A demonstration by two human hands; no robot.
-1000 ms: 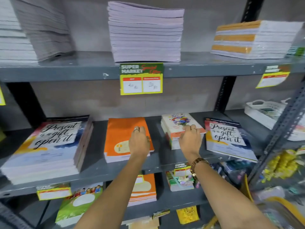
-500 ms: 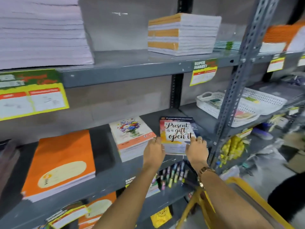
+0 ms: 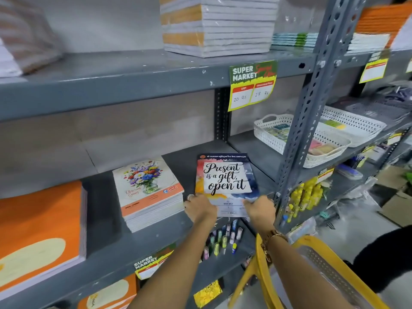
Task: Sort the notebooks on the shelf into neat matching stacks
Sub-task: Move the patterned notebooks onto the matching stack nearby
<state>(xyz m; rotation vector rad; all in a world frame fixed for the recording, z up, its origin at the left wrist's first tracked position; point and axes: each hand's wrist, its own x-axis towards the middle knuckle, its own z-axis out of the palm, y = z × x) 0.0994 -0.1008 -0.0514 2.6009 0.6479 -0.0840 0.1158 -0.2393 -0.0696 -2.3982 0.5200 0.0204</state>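
Note:
A "Present is a gift, open it" notebook (image 3: 225,179) lies at the right end of the middle grey shelf (image 3: 142,246), its near edge over the shelf's front. My left hand (image 3: 199,208) grips its near left corner and my right hand (image 3: 259,209) grips its near right corner. To its left stands a stack of flower-cover notebooks (image 3: 148,192). Further left is a stack of orange-cover notebooks (image 3: 38,235), partly cut off by the frame.
A perforated steel upright (image 3: 301,139) stands just right of my right hand. White baskets (image 3: 276,139) sit on the neighbouring shelf. Stacks of notebooks (image 3: 218,25) fill the upper shelf. Markers (image 3: 223,239) lie on the shelf below. A yellow chair (image 3: 316,268) is under my right arm.
My hands left the orange and flower stacks, moved right and took hold of the "Present is a gift" notebook. The view swung right and came closer.

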